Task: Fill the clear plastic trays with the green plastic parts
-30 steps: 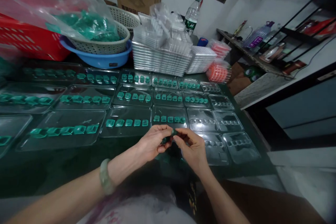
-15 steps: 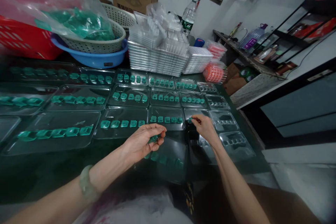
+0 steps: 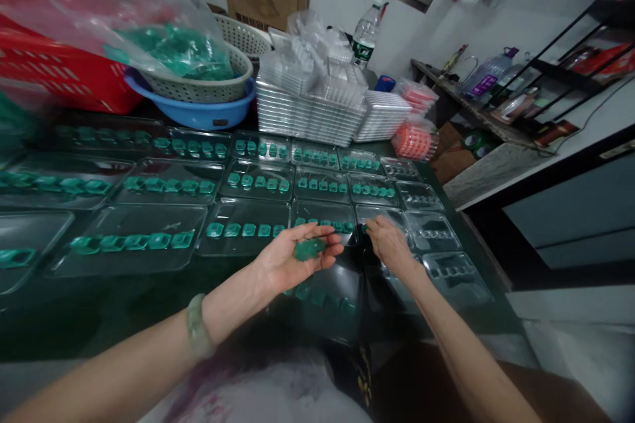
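Note:
My left hand (image 3: 300, 254) is palm up, its fingers curled around several translucent green plastic pieces (image 3: 308, 248). A jade-coloured bangle circles that wrist. To the right, my right hand (image 3: 389, 244) reaches over a clear plastic tray (image 3: 381, 213), its fingers pinched at the tray's left part. A bit of green shows at those fingertips, mostly hidden by them. Left of it lies a clear tray with a row of green pieces (image 3: 325, 226), partly behind my left fingers. Below my left hand, another tray (image 3: 342, 277) holds green pieces in shadow.
Rows of clear trays (image 3: 163, 258) with green pieces cover the dark green table; trays at the right (image 3: 449, 269) hold clear shapes. Behind stand stacked clear trays (image 3: 307, 112), a blue basin (image 3: 198, 115) under a basket with bagged green pieces, and a red basket (image 3: 74, 79).
My left hand has opened somewhat and turned its palm up, showing the green pieces. My right hand stays over the same tray, its fingers slightly shifted. The view has swung slightly left.

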### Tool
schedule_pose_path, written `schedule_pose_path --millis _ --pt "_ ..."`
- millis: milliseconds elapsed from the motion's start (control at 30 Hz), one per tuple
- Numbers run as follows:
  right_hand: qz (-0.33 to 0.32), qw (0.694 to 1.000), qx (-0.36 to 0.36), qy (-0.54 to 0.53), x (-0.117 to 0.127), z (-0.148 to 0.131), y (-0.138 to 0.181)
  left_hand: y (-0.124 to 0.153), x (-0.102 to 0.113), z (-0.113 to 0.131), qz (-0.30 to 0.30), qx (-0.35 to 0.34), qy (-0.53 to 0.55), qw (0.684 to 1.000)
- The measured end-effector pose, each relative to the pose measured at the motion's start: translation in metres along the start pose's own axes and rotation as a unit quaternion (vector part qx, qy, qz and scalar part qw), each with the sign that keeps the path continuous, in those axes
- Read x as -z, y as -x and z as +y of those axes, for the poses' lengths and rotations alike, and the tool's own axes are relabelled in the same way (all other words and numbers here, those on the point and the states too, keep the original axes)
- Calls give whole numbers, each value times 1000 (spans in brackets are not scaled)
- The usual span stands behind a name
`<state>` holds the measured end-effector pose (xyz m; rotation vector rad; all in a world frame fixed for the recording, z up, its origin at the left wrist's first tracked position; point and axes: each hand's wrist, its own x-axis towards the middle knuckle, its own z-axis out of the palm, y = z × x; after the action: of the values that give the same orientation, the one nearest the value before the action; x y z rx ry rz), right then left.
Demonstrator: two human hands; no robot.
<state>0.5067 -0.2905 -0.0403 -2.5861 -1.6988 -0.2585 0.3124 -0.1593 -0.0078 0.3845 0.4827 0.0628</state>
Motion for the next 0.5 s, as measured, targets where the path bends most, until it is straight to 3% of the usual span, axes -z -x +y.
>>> schedule_pose_path --millis 133,200,333,500 --pt "73 995 -46 -49 25 -15 9 3 -1 1 -15 4 26 1000" --pt "100 986 -17 -131 40 -33 14 2 -1 0 -18 2 26 999" --pt "80 960 89 -253 56 -73 19 -2 0 -4 -51 -6 17 999" --pt "65 956 108 -264 47 -85 17 -3 3 -8 -78 15 7 997"
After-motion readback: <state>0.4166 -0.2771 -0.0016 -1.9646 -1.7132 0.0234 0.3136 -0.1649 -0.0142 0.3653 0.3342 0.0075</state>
